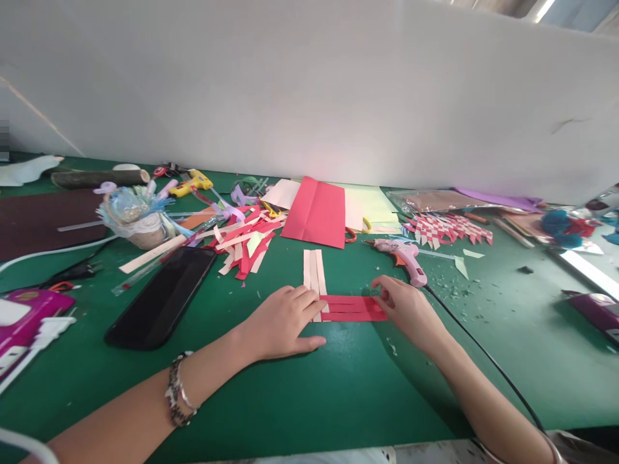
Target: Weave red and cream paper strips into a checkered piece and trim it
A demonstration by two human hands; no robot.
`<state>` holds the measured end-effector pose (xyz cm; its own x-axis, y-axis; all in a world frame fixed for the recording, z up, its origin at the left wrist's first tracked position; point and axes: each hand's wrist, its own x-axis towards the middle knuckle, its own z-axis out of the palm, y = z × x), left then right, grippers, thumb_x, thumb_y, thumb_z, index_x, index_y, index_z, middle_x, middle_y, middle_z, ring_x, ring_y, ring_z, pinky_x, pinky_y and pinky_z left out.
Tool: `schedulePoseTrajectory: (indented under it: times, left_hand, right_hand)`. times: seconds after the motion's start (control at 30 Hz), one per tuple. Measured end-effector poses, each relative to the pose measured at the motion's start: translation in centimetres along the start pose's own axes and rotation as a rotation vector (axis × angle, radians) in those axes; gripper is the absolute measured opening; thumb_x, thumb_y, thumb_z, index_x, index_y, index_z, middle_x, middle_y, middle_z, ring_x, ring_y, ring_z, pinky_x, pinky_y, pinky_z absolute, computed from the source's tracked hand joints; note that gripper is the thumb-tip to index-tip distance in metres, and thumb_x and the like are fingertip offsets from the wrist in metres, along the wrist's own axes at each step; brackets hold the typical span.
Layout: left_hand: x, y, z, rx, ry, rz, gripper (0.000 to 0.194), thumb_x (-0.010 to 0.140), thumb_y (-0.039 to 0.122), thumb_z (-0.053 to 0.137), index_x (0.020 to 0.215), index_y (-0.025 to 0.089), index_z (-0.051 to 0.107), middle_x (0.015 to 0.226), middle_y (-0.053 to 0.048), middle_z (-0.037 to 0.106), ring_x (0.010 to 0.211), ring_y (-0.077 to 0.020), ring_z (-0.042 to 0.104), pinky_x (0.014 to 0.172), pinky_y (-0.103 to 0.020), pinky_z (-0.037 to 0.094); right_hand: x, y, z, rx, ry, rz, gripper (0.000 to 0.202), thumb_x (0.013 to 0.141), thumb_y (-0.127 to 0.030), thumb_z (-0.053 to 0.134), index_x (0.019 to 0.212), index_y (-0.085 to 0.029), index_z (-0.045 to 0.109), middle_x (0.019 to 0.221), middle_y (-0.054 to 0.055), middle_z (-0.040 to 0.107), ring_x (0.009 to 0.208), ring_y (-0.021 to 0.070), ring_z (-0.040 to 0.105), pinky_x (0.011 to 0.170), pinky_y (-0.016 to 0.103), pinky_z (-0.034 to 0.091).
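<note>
Several red paper strips (351, 308) lie side by side across the table, their left ends crossing pale pink strips (314, 267) that point away from me. My left hand (287, 322) rests flat with fingers spread over the crossing, its fingertips on the strips. At the right ends of the red strips is my right hand (399, 306), thumb and index finger pinched on them. Part of the crossing is hidden under my left fingers. A pink glue gun (406, 258) lies just beyond my right hand.
A black phone (162, 296) lies left of my left hand. Behind it are loose strips (249, 241) and a yellow glue gun (193, 183). Folded red paper (316, 212) lies at the back, woven checkered pieces (449, 229) at right. A black cord (483, 351) runs beside my right forearm.
</note>
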<state>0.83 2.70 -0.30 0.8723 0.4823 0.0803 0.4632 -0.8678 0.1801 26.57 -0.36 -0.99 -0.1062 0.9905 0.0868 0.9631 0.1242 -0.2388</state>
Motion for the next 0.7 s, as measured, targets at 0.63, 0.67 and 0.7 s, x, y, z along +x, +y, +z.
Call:
schedulePoseTrajectory:
  times: [0.63,0.67,0.7]
  left_hand:
    - [0.0,0.3,-0.3,-0.074,0.025,-0.063,0.040,0.088,0.042,0.043,0.113,0.012,0.053,0.102,-0.010,0.054,0.092,-0.0227,0.050,0.079,-0.035,0.046]
    - [0.0,0.3,-0.3,-0.078,0.029,-0.067,0.040,0.088,0.041,0.042,0.113,0.013,0.053,0.102,-0.010,0.054,0.093,-0.0227,0.051,0.079,-0.035,0.046]
    - [-0.1,0.2,-0.3,-0.084,0.030,-0.072,0.039,0.088,0.041,0.042,0.113,0.013,0.054,0.102,-0.010,0.054,0.093,-0.0226,0.051,0.079,-0.035,0.047]
  right_hand:
    - [-1.4,-5.7,0.2,-0.209,-0.017,-0.330,0.024,0.089,-0.022,0.040,0.103,-0.022,0.059,0.083,0.005,0.051,0.075,0.0176,0.047,0.063,0.029,0.040]
    - [-1.4,-5.6,0.1,-0.202,-0.016,-0.320,0.024,0.089,-0.022,0.040,0.102,-0.022,0.060,0.083,0.005,0.051,0.075,0.0177,0.047,0.063,0.029,0.040]
    - [-1.4,-5.5,0.1,-0.195,-0.014,-0.313,0.024,0.089,-0.022,0.040,0.102,-0.021,0.060,0.084,0.006,0.051,0.075,0.0178,0.048,0.063,0.029,0.041]
